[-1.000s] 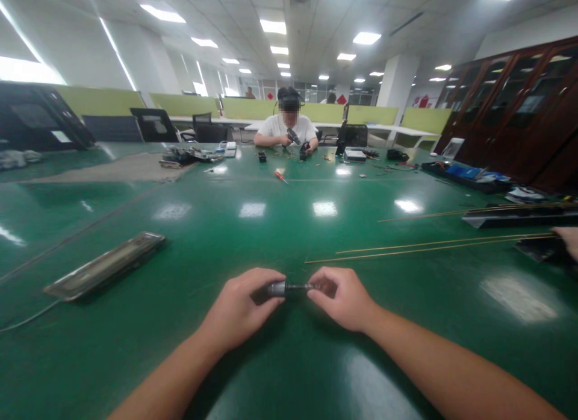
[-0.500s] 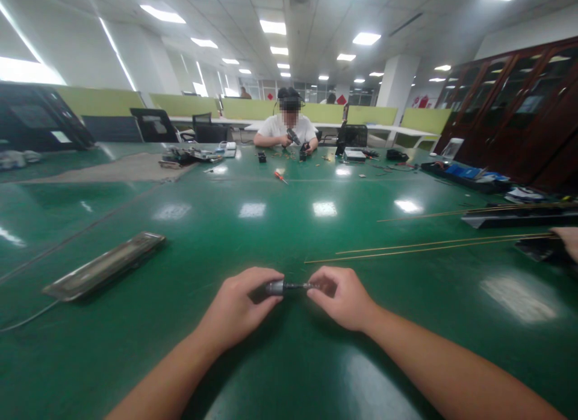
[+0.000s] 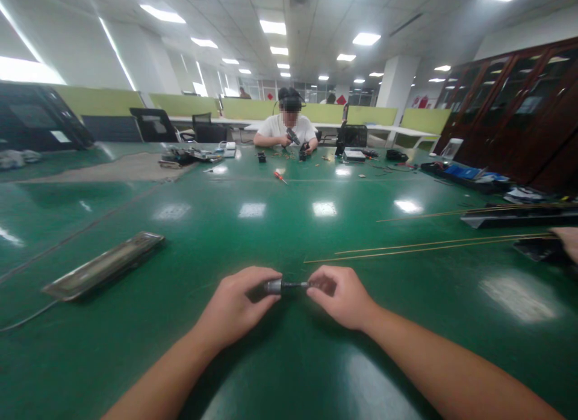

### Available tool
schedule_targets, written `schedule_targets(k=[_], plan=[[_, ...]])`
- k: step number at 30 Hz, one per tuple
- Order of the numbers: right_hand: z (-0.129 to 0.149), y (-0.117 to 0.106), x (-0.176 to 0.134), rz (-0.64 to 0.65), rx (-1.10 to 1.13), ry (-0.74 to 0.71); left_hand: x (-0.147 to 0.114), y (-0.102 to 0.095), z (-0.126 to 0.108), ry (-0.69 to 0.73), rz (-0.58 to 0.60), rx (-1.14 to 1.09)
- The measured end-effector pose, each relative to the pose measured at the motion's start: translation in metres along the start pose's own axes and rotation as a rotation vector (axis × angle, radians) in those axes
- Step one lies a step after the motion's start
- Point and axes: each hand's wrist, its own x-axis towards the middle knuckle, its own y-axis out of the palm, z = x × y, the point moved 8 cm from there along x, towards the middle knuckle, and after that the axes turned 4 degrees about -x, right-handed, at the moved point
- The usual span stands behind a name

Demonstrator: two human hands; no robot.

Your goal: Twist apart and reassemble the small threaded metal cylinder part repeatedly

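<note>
Just above the green table [image 3: 289,372], my left hand [image 3: 241,302] grips a short grey metal cylinder [image 3: 274,286] between thumb and fingers. A thin dark rod [image 3: 294,285] sticks out from the cylinder toward the right, lying level. Thumb and fingertips of my right hand [image 3: 345,296] are pinched on the rod's far end, and they hide that end. I cannot tell whether rod and cylinder are one piece or two.
Thin brass-coloured rods [image 3: 388,249] reach in from the right, near another person's hand [image 3: 568,242]. A long flat tray-like object [image 3: 106,266] with a cable lies left. Beyond are an orange screwdriver [image 3: 280,176] and a seated co-worker [image 3: 289,128] holding a power tool.
My left hand and the cylinder have shifted very slightly left. A little more space shows between cylinder and right fingertips; my right hand stays nearly still.
</note>
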Motion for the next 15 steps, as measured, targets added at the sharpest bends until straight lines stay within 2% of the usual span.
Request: schedule_targets(k=[4, 7, 11, 15], plan=[[0.0, -0.001, 0.0, -0.006, 0.003, 0.001, 0.0, 0.0, 0.001, 0.002, 0.004, 0.001], [0.001, -0.001, 0.0, 0.0, 0.004, 0.003, 0.001, -0.007, 0.007, -0.008, -0.019, 0.028], [0.002, 0.001, -0.001, 0.015, 0.015, 0.0, 0.001, -0.033, 0.023, -0.092, -0.188, 0.098], [0.001, 0.003, -0.002, 0.029, 0.02, -0.009, -0.001, -0.057, 0.047, -0.276, -0.368, 0.107]])
